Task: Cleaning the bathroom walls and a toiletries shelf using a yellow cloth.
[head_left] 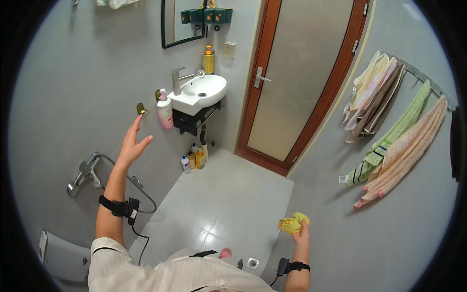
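Note:
My left hand [130, 146] is raised at the left wall, fingers stretched out and thumb apart, with nothing seen in it. Its fingertips come right up to a small gold wall hook [141, 109]; whether they touch it I cannot tell. A bunched yellow cloth [292, 223] is gripped in my right hand [302, 234], low on the right side near the right wall. Right of the hook, a white and pink pump bottle [165, 113] hangs against the wall beside the sink. Both forearms wear black straps with small boxes and cables.
A white sink [214, 88] with a steel tap [178, 80] and a yellow pump bottle [208, 62] is ahead. Several bottles [196, 158] stand beneath. A shower mixer [86, 170] and toilet [65, 255] are left, a closed door [296, 82] ahead, hanging towels [389, 141] right.

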A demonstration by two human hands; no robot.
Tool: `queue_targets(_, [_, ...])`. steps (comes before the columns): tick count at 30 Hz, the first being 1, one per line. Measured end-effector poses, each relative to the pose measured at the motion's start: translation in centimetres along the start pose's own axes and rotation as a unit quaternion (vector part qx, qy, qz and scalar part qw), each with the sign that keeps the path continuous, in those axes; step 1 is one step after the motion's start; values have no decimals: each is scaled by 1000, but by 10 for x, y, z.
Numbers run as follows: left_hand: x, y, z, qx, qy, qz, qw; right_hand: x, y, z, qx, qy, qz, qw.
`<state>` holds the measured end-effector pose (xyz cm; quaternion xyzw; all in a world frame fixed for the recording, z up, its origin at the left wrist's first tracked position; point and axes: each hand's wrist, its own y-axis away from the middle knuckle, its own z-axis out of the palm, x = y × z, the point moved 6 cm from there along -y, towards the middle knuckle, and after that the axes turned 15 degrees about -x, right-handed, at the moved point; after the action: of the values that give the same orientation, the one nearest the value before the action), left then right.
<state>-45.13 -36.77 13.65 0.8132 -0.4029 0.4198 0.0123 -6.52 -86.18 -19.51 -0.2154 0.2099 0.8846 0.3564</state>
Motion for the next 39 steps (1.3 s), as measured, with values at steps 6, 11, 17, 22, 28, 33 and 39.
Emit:
queue_targets(6, [5, -88, 72, -23, -100, 66, 993, 16, -116, 100, -32, 374, 52, 926])
queue_targets(11, [-8, -150, 107, -136, -200, -32, 970, 28, -197, 217, -116, 667, 26, 736])
queue_targets(17, [-64, -239, 106, -161, -325, -84, 928, 40, -294, 337, -229, 536, 77, 809])
queue_targets(22, [-122, -324, 101, -165, -319, -76, 930, 44, -358, 468, -319, 349, 103, 875])
queue_targets(28, [-144, -435, 100, -100, -382, -60, 917, 82, -445, 561, -401, 276, 128, 864])
queue_targets(33, [-169, -505, 89, -38, -445, -78, 891, 153, -514, 617, -444, 204, 237, 840])
queue_targets(39, [-206, -538, 76, -124, -422, -177, 881, 253, -608, 621, -395, 243, 364, 808])
